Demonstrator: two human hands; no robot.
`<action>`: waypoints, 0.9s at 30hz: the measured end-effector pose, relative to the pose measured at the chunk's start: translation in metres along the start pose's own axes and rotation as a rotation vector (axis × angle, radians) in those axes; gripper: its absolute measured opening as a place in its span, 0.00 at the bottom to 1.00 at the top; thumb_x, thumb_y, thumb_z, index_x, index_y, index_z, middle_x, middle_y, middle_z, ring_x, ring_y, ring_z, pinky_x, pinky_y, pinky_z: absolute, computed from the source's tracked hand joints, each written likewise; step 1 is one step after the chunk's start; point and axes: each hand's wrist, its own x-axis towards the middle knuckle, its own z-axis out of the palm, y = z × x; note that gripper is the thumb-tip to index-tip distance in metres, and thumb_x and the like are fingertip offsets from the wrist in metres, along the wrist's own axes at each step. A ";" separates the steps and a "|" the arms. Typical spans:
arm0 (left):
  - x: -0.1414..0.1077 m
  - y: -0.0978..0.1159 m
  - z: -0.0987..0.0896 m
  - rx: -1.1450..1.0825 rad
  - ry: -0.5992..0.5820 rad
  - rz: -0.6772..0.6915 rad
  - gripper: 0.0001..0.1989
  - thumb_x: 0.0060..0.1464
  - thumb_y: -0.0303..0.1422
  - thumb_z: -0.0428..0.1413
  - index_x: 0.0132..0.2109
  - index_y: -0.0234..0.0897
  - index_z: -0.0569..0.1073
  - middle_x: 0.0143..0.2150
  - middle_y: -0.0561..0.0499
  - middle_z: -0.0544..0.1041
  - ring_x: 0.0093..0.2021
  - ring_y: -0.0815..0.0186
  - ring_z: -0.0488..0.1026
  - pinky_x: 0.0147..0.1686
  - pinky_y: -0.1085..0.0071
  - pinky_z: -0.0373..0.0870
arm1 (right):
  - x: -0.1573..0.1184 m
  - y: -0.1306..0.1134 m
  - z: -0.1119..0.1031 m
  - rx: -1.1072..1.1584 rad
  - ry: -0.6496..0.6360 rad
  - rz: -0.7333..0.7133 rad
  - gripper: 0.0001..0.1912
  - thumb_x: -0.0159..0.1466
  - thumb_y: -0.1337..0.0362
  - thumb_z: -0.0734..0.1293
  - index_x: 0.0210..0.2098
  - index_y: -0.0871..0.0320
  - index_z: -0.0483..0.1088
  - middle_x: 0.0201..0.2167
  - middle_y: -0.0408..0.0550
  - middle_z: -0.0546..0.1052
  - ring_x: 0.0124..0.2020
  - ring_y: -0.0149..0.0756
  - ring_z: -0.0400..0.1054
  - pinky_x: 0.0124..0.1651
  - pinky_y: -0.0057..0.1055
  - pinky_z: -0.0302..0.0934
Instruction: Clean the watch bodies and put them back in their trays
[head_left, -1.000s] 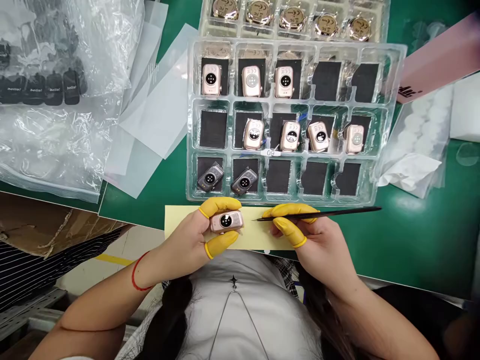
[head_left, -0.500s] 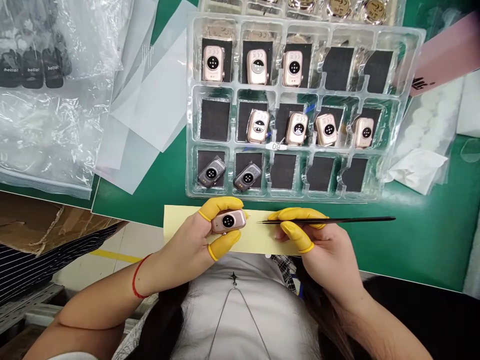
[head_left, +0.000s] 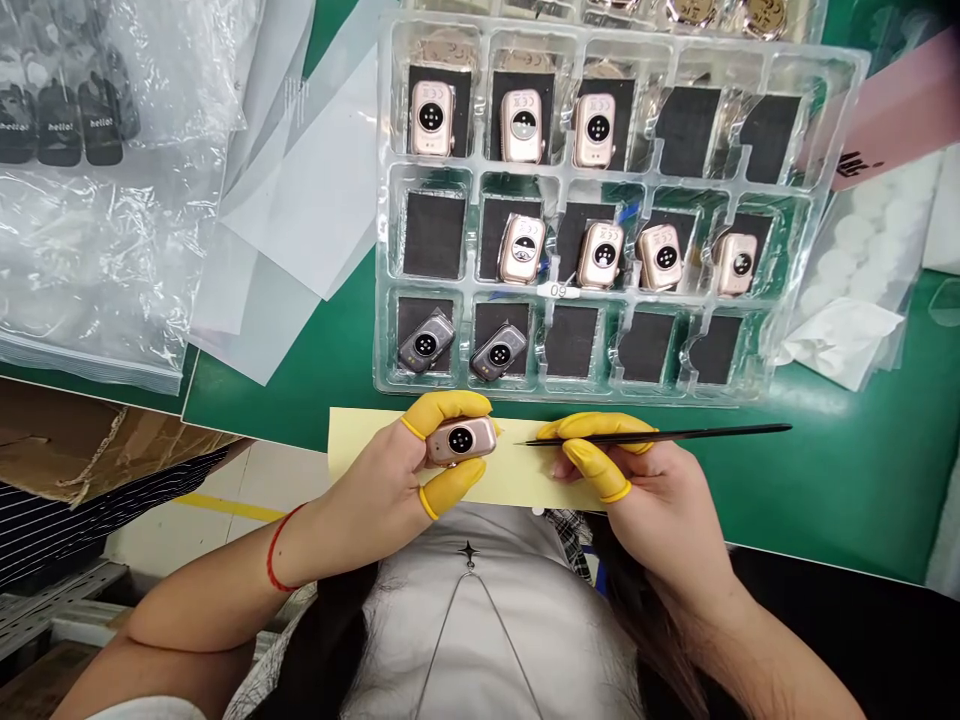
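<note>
My left hand point(head_left: 409, 465), with yellow finger cots on thumb and forefinger, grips a rose-gold smartwatch body point(head_left: 442, 447) by its edges. The round black sensor of the watch faces up. In my right hand point(head_left: 637, 480), also wearing yellow finger cots, a pair of thin black tweezers point(head_left: 697, 434) is pinched, tips pointing left toward the watch and a short gap away from it. Both hands are over a pale yellow sheet point(head_left: 517, 480) at the table's front edge. Beyond them, a clear plastic tray point(head_left: 382, 240) holds several rose-gold watch bodies and two dark grey ones.
Behind that tray lies part of another one with round gold-backed pieces point(head_left: 690, 10). To the left are clear plastic bags point(head_left: 112, 250) with black pieces, plus translucent sheets point(head_left: 300, 220). A pink box point(head_left: 885, 110) and white crumpled paper point(head_left: 847, 335) lie right, on the green table point(head_left: 847, 470).
The view has shifted slightly, so the trays appear a little displaced. Both hands keep their grips, and the watch and tweezers stay in nearly the same places.
</note>
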 end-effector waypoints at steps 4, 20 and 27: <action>0.000 0.000 0.001 -0.001 0.002 -0.015 0.15 0.60 0.31 0.54 0.53 0.44 0.64 0.43 0.51 0.74 0.41 0.69 0.73 0.44 0.72 0.69 | 0.001 -0.003 0.000 0.008 -0.002 0.032 0.14 0.62 0.57 0.68 0.23 0.56 0.76 0.32 0.46 0.80 0.33 0.34 0.74 0.37 0.26 0.69; -0.001 -0.002 0.001 -0.037 0.016 -0.058 0.16 0.59 0.32 0.56 0.53 0.41 0.62 0.45 0.49 0.76 0.45 0.66 0.74 0.48 0.69 0.69 | 0.002 -0.004 0.000 -0.044 -0.019 0.004 0.15 0.63 0.57 0.67 0.22 0.56 0.75 0.30 0.46 0.79 0.31 0.34 0.73 0.33 0.25 0.68; 0.000 0.002 0.001 -0.047 0.016 -0.063 0.16 0.59 0.33 0.56 0.54 0.41 0.64 0.47 0.47 0.75 0.47 0.64 0.74 0.47 0.69 0.70 | 0.002 -0.006 0.002 0.029 0.002 0.020 0.17 0.63 0.56 0.67 0.21 0.56 0.74 0.31 0.47 0.79 0.34 0.36 0.74 0.37 0.28 0.69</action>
